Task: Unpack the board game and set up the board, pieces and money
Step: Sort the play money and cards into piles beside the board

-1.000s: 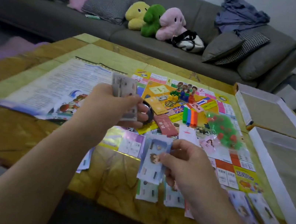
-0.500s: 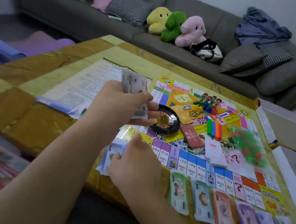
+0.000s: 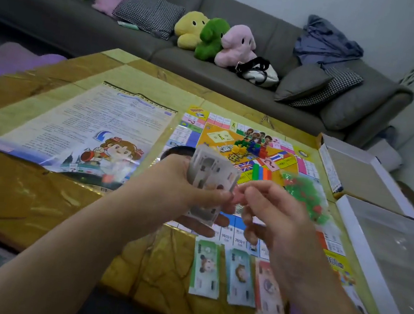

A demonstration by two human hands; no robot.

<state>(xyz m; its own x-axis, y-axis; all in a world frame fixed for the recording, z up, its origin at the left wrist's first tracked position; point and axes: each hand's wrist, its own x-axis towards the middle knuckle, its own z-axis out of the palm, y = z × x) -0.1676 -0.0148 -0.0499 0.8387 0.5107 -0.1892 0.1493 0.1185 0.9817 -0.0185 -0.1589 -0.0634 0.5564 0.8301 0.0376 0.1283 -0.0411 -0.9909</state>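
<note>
My left hand [image 3: 184, 191] grips a stack of play money [image 3: 208, 181] above the near edge of the game board [image 3: 214, 136]. My right hand [image 3: 272, 216] is raised beside the stack with curled fingers, its fingertips at the stack's right edge; whether it pinches a note I cannot tell. Three piles of notes lie in a row on the table in front of the board: green [image 3: 206, 268], blue [image 3: 240, 279] and pink [image 3: 270, 291]. Coloured pawns [image 3: 251, 146] and bars [image 3: 261, 172] sit on the board, with a bag of green and red pieces [image 3: 303, 193] to their right.
A large rules sheet [image 3: 88, 127] lies left of the board on the yellow table [image 3: 19, 187]. The open box halves [image 3: 360, 175] [image 3: 398, 263] stand at the right. A grey sofa [image 3: 86, 23] with three plush toys [image 3: 213, 38] runs behind the table.
My right hand has left the table near the front-left notes and risen to the stack in my left hand. The view has shifted slightly.
</note>
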